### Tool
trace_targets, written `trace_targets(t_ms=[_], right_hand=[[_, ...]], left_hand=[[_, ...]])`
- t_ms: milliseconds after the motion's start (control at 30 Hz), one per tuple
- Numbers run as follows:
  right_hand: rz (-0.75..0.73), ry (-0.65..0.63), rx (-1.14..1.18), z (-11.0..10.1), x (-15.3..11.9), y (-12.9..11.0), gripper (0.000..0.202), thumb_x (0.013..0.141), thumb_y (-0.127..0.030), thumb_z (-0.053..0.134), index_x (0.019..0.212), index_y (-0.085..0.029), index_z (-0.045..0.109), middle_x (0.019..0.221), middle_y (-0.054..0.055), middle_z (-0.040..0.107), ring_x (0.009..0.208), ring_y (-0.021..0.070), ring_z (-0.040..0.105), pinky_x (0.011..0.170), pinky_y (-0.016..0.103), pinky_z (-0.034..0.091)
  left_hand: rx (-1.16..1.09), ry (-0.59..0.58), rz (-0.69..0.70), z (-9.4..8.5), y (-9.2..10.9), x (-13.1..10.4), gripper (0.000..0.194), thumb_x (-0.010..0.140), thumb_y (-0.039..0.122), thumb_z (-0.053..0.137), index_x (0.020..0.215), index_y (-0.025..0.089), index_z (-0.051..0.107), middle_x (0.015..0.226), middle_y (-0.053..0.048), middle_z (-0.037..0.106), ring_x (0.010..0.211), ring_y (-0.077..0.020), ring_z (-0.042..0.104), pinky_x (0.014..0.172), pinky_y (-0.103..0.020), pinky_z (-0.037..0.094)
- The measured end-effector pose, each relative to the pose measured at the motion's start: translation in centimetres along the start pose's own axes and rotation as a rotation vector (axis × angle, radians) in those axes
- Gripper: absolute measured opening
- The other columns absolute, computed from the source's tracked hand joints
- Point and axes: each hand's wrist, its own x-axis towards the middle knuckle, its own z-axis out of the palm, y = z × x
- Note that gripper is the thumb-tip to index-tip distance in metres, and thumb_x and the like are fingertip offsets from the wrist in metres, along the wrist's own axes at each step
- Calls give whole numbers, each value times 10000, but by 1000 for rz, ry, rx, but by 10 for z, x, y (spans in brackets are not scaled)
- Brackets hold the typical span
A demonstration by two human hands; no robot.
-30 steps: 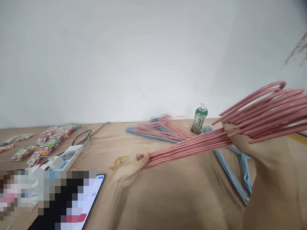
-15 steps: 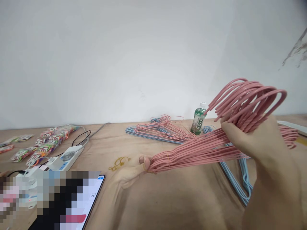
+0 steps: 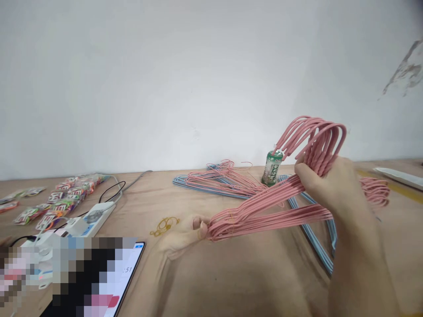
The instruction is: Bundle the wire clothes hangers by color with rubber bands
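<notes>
A bundle of pink clothes hangers [image 3: 264, 209] is held above the table between both hands. My left hand [image 3: 188, 237] pinches its left end, close to a thin yellow rubber band [image 3: 231, 218] that loops around the wires there. My right hand [image 3: 337, 189] is wrapped around the necks, just below the curved hooks, which point up and to the left. Part of the bundle is hidden behind my right hand and wrist. Below and behind it lie blue hangers [image 3: 312, 235]. Several loose yellow rubber bands [image 3: 165, 225] rest on the table beside my left hand.
Toward the wall lies a pile of pink and blue hangers [image 3: 214, 182], with a green-labelled bottle [image 3: 271, 169] at its right. On the left are a power strip [image 3: 99, 218] with cables, packets of colourful items [image 3: 71, 193] and a phone [image 3: 130, 275], partly blurred out.
My right hand has swung left and slightly toward me, bringing the hooks of the pink hangers left and more upright. My left hand has barely moved and still pinches the end.
</notes>
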Motion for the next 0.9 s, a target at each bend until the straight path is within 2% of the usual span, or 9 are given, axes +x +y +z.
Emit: trace_targets(t_ms=[100,167,300,567,667,800,900], right_hand=[[48,-17,-75,4,3,2,286,724,-252,504,486,-221,347,439,-23,390,454,136,379,468,278,258],[54,-27,-80,7,5,4,307,724,-258,503,479,-225,321,430,-23,370,449,138,369,459,281,262],[52,-30,-71,11,8,9,272,722,-277,495,484,-230,370,438,-16,410,450,151,391,454,283,265],[34,14,-82,16,8,10,311,715,-283,501,467,-239,318,427,-20,362,433,153,371,441,287,250],[24,42,-71,15,7,10,310,726,-263,501,483,-240,310,441,-22,356,443,151,363,448,289,252],[36,89,-38,13,4,5,281,737,-242,495,501,-241,342,460,-17,389,468,164,405,472,293,280],[6,121,18,12,1,0,263,727,-220,501,504,-241,361,450,-22,390,471,165,427,480,291,309]], left_hand=[[21,-11,-29,1,3,-1,422,729,545,676,1037,258,701,1012,-55,720,924,-224,633,857,-334,436],[31,-74,-29,2,5,-1,429,734,531,679,1059,253,703,1050,-58,714,974,-226,628,876,-324,432],[43,-164,-5,1,11,-1,596,655,569,733,1131,214,680,1100,-81,697,1035,-232,606,845,-284,429],[73,-200,9,3,16,0,735,608,592,755,1203,177,636,1172,-115,666,1025,-241,609,811,-272,432],[63,-153,32,5,15,1,655,652,535,754,1196,187,640,1140,-106,682,1026,-243,612,861,-299,431],[28,-20,89,4,11,1,472,763,464,685,1163,215,652,1080,-81,697,970,-201,609,869,-294,420],[23,85,103,0,4,1,491,787,487,653,1188,203,628,1094,-88,675,903,-175,584,825,-279,417]])
